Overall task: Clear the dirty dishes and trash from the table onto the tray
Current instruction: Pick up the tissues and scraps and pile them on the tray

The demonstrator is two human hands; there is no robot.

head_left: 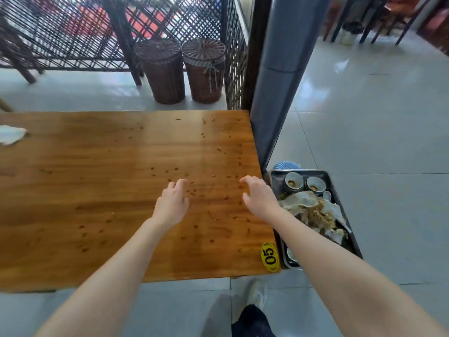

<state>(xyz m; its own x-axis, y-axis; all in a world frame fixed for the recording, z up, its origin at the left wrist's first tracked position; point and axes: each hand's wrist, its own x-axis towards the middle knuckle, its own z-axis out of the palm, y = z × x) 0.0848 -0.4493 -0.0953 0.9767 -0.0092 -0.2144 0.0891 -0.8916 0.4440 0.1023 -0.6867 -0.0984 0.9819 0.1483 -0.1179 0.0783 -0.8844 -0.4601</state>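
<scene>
Hovering over the table (97, 190) | left hand (171, 205): fingers (181, 184) hanging loosely spread, holding nothing | right hand (260, 198): fingers (250, 180) loosely curled, empty, beside tray (311, 171)

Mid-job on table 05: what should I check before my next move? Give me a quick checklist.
1. Hands free: left hand and right hand hover over the table and hold nothing. Ok.
2. Trash cleared: a crumpled white napkin lies at the table's far-left edge. Not ok.
3. Tabletop clean: crumbs are scattered around the hands. Not ok.
4. Tray placed: the metal tray sits just off the table's right end, lower than the tabletop. Ok.
5. Room on the tray: cups and soiled napkins cover much of it, and the right arm hides the near end. Cannot tell.
</scene>
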